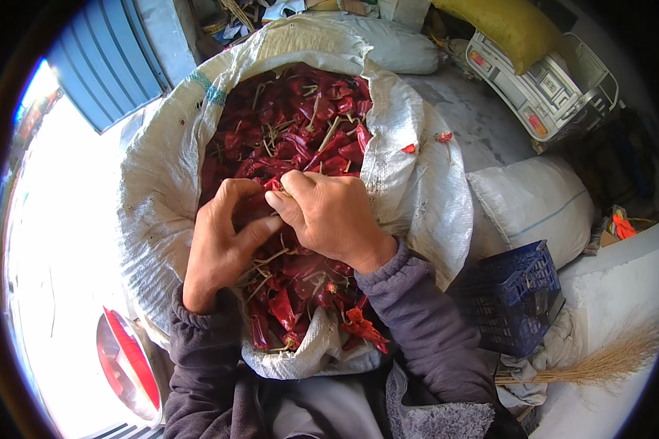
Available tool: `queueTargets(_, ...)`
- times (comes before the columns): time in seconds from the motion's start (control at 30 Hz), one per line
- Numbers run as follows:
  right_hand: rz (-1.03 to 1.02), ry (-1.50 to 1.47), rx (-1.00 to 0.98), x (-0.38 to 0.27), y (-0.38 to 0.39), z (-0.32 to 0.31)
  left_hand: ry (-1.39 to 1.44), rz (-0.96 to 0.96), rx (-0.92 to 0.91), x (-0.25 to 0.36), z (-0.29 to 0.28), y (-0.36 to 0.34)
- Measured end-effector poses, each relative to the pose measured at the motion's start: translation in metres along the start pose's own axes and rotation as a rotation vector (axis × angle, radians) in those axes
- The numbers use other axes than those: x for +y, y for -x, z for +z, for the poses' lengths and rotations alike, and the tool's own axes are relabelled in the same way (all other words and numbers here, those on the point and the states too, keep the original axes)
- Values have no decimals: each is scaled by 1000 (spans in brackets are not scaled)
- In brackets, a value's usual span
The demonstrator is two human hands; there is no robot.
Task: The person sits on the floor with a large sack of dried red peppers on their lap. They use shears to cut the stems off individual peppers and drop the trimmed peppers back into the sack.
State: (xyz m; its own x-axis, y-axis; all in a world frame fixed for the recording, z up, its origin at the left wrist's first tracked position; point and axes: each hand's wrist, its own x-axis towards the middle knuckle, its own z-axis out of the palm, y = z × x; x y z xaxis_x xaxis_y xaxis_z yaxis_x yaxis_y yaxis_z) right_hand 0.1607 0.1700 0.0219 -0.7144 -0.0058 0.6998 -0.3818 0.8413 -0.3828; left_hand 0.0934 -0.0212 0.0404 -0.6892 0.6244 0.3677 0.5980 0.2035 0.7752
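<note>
A big white woven sack [410,161] stands open in front of me, filled with dried red chilies [300,124] and pale stems. My left hand [223,241] rests on the pile and pinches a single red chili [273,184] with thumb and fingers. My right hand [333,216] meets it from the right, its fingertips closed on the same chili's stem end. Both hands touch each other above the middle of the sack. Grey-purple sleeves cover both forearms.
A blue plastic crate [509,293] sits to the right of the sack, with a straw broom [608,362] below it. A full white sack [534,205] lies further right. Two loose chilies [410,148] lie on the sack's folded rim. A red and white round object [128,362] is at lower left.
</note>
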Motion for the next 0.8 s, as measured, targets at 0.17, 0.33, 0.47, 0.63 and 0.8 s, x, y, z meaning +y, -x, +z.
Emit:
queueTargets(0.17, -67, -90, -24, 2, 5, 3, 94, 58, -144, -6, -5, -9)
queueTargets(0.33, -127, 108, -65, 3, 5, -5, 108, 61, -216, 4, 6, -9)
queueTargets(0.47, -155, 163, -96, 0, -5, -17, -85, 91, -187, -6, 8, -9)
queueTargets(0.63, -152, 124, -169, 8, -9, -22, -144, 189, -237, -8, 9, -19)
queueTargets(0.8, -97, -162, -245, 15, -13, -28, -80, 195, -347, -13, 7, -17)
